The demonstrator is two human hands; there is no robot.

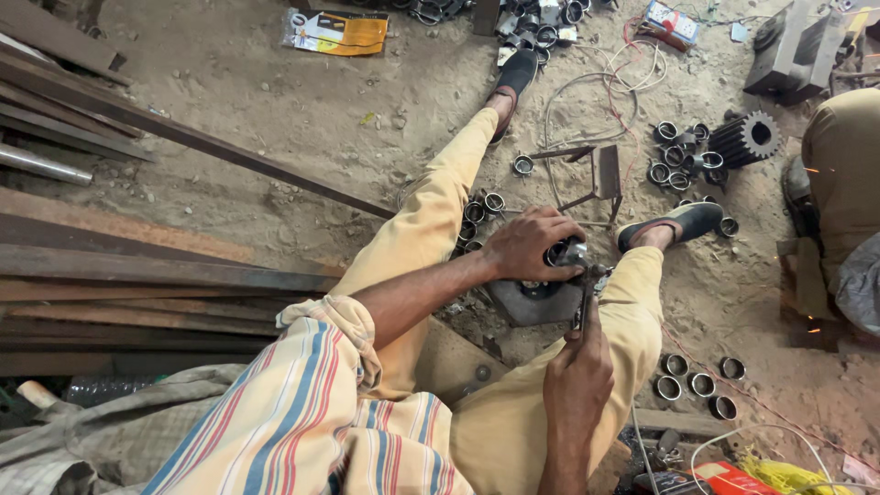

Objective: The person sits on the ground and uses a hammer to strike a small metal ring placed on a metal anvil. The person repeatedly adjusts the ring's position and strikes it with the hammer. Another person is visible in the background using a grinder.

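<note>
A small metal ring (559, 253) is pressed down under the closed left hand (530, 243) onto a steel block (536, 301), seemingly steadied for the slim tool (583, 302) clamped in the right hand (576, 380) just beside that grip.

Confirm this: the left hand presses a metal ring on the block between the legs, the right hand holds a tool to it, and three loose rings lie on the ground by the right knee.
Not quite. The head view shows four rings by the right knee, not three. The rest stands: the left hand presses a ring on the block, and the right hand holds a tool to it.
</note>
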